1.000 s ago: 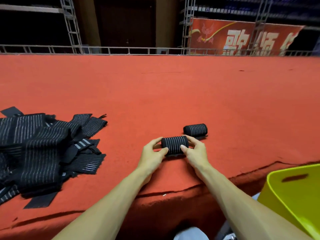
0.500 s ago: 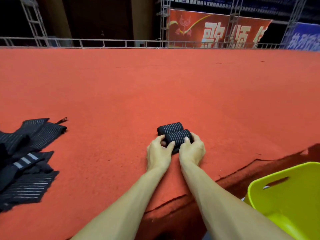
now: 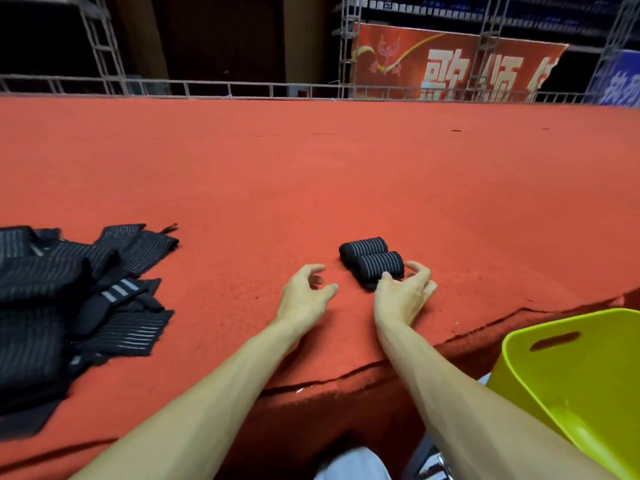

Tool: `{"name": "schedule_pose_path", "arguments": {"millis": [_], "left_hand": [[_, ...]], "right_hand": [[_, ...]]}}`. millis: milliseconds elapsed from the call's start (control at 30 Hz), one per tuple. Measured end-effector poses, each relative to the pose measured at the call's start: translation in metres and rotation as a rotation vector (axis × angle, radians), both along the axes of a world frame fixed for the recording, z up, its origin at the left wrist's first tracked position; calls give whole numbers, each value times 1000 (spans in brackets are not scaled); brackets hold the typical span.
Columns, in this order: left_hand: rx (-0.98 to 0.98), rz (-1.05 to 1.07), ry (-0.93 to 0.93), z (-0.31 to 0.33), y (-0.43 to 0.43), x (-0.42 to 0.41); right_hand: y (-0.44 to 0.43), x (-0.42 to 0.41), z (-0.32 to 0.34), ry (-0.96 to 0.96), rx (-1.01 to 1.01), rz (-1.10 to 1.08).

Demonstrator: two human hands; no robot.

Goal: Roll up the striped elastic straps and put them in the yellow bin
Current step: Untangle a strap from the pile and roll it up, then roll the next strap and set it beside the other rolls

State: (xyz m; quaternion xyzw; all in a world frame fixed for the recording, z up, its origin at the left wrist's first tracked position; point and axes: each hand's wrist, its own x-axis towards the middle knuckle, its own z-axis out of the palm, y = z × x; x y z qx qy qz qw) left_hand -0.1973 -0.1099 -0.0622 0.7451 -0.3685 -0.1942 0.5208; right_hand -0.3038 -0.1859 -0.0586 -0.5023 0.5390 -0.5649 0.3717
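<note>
- Head view, looking down over both bare forearms onto a red-carpeted worktop [image 3: 346, 168].
- Two rolled striped straps lie near the front edge, right of centre: far roll [image 3: 363, 244] and near roll [image 3: 381, 266]. They lie side by side, touching along their length, both resting on the carpet.
- Right grip [image 3: 403, 294]: narrow, cupped on the near roll. The thumb tip rests on the roll's front face and the fingers [image 3: 419, 268] curve round its right end.
- Left grip [image 3: 304, 292]: loosely curled, holding nothing. It sits just left of the rolls, with bare carpet showing between it and them.
- Pile of unrolled straps [image 3: 69, 299] to the far left, black with thin pale stripes, flat and overlapping. It is well apart from both grips and the rolls.
- Yellow bin [image 3: 554, 375] at lower right, below the worktop's front edge, with a slot handle in its near wall. We see it apart from the rolls; neither roll is in it.
- Beyond the worktop's far edge: a metal truss rail [image 3: 242, 88] and a red banner [image 3: 450, 64] with white characters against a dark background.
</note>
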Motion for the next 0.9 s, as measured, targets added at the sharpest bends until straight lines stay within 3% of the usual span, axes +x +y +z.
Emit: {"name": "schedule_pose_path", "arguments": {"millis": [167, 333, 500, 767, 900], "left_hand": [[55, -27, -184, 20, 85, 41], [56, 77, -334, 26, 185, 89], [37, 223, -488, 13, 250, 127], [32, 293, -835, -28, 267, 143], [-3, 357, -881, -30, 265, 146]], "right_hand": [[47, 35, 11, 36, -117, 211], [116, 100, 6, 183, -171, 618], [165, 148, -6, 271, 7, 943], [175, 180, -13, 678, -114, 1003], [175, 189, -17, 858, -172, 951]]}}
